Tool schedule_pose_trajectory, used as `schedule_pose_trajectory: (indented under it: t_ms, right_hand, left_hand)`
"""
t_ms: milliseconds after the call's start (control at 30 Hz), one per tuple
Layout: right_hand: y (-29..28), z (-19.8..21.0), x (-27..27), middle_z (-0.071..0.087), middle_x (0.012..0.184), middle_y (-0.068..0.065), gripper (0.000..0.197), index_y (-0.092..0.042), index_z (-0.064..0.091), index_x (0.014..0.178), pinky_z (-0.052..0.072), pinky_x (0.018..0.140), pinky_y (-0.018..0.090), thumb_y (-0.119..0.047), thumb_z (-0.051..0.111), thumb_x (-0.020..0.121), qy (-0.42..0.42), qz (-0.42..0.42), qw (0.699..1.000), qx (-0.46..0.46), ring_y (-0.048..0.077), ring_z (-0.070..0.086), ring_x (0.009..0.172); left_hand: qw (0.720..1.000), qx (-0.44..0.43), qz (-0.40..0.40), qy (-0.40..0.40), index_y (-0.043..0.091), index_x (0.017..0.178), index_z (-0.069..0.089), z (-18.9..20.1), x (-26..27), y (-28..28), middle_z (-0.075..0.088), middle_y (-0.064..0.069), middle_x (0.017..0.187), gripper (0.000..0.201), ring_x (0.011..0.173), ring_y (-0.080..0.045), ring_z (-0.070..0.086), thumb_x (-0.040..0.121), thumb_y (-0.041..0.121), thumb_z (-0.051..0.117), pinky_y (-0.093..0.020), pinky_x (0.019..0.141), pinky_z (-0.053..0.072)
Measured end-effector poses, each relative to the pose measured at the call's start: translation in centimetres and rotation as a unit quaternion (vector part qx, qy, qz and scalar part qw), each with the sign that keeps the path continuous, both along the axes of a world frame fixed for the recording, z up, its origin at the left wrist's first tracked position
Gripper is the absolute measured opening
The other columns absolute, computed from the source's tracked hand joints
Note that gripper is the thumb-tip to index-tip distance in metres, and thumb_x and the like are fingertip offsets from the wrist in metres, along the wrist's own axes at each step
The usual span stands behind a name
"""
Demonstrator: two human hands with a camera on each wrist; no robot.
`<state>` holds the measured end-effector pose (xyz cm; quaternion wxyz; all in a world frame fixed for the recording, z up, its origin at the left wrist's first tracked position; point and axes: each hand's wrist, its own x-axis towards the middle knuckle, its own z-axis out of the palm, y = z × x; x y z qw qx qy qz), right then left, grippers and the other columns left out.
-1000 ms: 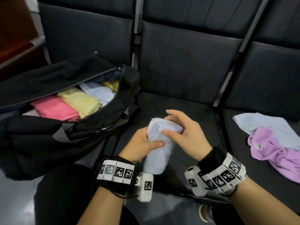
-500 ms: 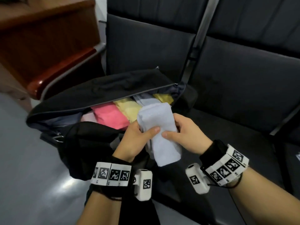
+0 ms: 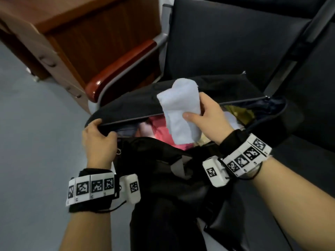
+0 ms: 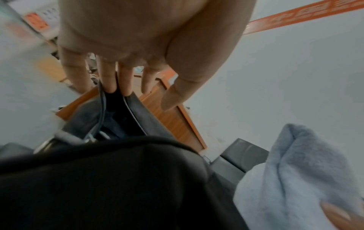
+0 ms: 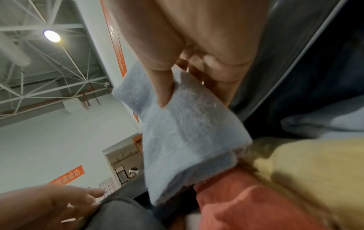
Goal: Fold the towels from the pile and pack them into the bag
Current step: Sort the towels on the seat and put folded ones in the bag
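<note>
Here the black bag (image 3: 190,98) is lying across the dark seat (image 3: 226,42), its long zip opening running left to right along the seat's front edge and gaping toward the person. Inside it, a pink towel (image 3: 159,134) is sitting toward the left end and a yellow towel (image 3: 237,113) toward the right end, with the space between them hidden behind the right hand. The folded pale blue towel (image 3: 179,115) is hanging directly over the middle of that opening, its long axis tilting from upper left down to lower right, lower end dipping toward the pink towel. The right hand (image 3: 210,118) is gripping it, thumb on the near face and fingers curling behind, so this is the hand nearer the drop spot. The left hand (image 3: 98,140) is pinching the upper flap at the bag's left end, fingers hooking over the edge and holding the mouth wide. Judging from this, the towel only needs lowering straight down and slightly away.
</note>
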<state>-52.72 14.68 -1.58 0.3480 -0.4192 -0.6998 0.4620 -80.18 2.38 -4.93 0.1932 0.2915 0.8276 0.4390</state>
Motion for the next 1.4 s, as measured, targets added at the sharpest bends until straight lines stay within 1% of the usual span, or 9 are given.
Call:
schedule_pose_trajectory:
  t_ms: [333,567,667,800,933,1100,1200,1300,1400]
  right_hand:
    - [0.4,-4.5,-7.2,0.067,0.098,-0.007,0.035,-0.028,0.056,0.114,0.051,0.088,0.04,-0.035,0.069,0.082,-0.184,0.187,0.965,-0.001,0.014,0.062,0.094]
    - [0.4,-3.9,-6.8,0.062,0.091,-0.006,0.018,-0.021,0.058,0.104,0.046,0.072,0.028,-0.025,0.067,0.089,-0.288,0.3,0.909,-0.045,0.002,0.058,0.081]
    - [-0.5,-4.0,-6.5,0.066,0.113,-0.001,0.038,-0.018,0.056,0.122,0.051,0.092,0.034,-0.025,0.068,0.087,-0.32,0.326,0.884,-0.095,0.017,0.062,0.103]
    - [-0.9,-4.0,-6.3,0.066,0.109,0.0,0.035,-0.019,0.056,0.116,0.053,0.088,0.037,-0.028,0.07,0.085,-0.349,0.333,0.871,-0.098,0.02,0.063,0.1]
    - [1.0,-2.3,-6.8,0.061,0.087,-0.011,0.019,-0.032,0.055,0.09,0.041,0.063,0.016,-0.03,0.074,0.084,-0.335,0.262,0.904,-0.05,0.008,0.057,0.078]
    - [1.9,-2.1,-8.2,0.059,0.079,-0.006,0.022,-0.022,0.055,0.083,0.037,0.057,0.023,-0.033,0.074,0.081,-0.355,0.165,0.92,-0.026,0.011,0.056,0.072]
    - [1.2,-2.1,-10.9,0.052,0.072,-0.007,0.029,-0.021,0.05,0.078,0.033,0.052,0.025,-0.034,0.075,0.079,-0.396,0.202,0.896,0.008,0.012,0.05,0.064]
    - [1.2,-2.2,-13.4,0.066,0.092,-0.007,0.033,-0.014,0.062,0.103,0.048,0.066,0.016,-0.034,0.077,0.08,-0.299,0.237,0.924,-0.007,0.01,0.062,0.081]
    - [1.1,-4.5,-13.5,0.066,0.121,0.004,0.049,-0.01,0.056,0.131,0.05,0.091,0.029,-0.03,0.072,0.088,-0.278,0.247,0.923,-0.098,0.018,0.063,0.104]
  left_hand:
    - [0.97,0.069,0.202,-0.119,0.019,0.138,0.038,-2.4,-2.2,-0.6,0.041,-0.002,0.127,0.062,0.107,-0.021,0.051,0.082,0.023,0.064,-0.036,0.099,0.044]
    - [0.912,0.165,0.132,-0.352,0.015,0.096,0.067,-1.8,-2.4,-1.3,0.063,-0.003,0.094,0.037,0.088,-0.023,0.062,0.095,0.036,0.037,-0.041,0.085,0.052]
    - [0.903,0.189,0.116,-0.368,0.011,0.091,0.061,-1.7,-2.7,-1.5,0.065,-0.006,0.084,0.031,0.074,-0.023,0.064,0.102,0.031,0.04,-0.038,0.076,0.055]
    - [0.895,0.172,0.02,-0.412,0.014,0.097,0.054,-2.0,-2.9,-1.2,0.06,-0.006,0.08,0.014,0.065,-0.017,0.059,0.105,0.023,0.047,-0.027,0.059,0.051]
    - [0.924,0.095,-0.066,-0.365,0.011,0.112,0.065,-1.6,-2.4,-0.6,0.077,-0.002,0.093,0.021,0.086,-0.018,0.074,0.102,0.026,0.055,-0.029,0.071,0.058]
    - [0.964,0.191,-0.023,-0.184,0.026,0.106,0.064,0.8,-2.9,-0.4,0.073,0.014,0.09,0.012,0.088,0.001,0.071,0.1,0.019,0.056,-0.012,0.065,0.052]
    - [0.952,0.271,-0.008,-0.138,0.032,0.095,0.06,2.6,-2.5,-1.1,0.066,0.016,0.089,0.013,0.085,-0.003,0.064,0.098,0.021,0.055,-0.021,0.075,0.051]
    - [0.954,0.287,0.003,-0.086,0.036,0.082,0.054,3.3,-1.7,-1.7,0.055,0.02,0.078,0.016,0.077,-0.006,0.051,0.096,0.028,0.055,-0.026,0.07,0.045]
    - [0.955,0.289,-0.003,-0.063,0.037,0.082,0.052,3.3,-1.1,-1.8,0.052,0.02,0.077,0.016,0.076,-0.007,0.047,0.096,0.029,0.054,-0.027,0.069,0.043]
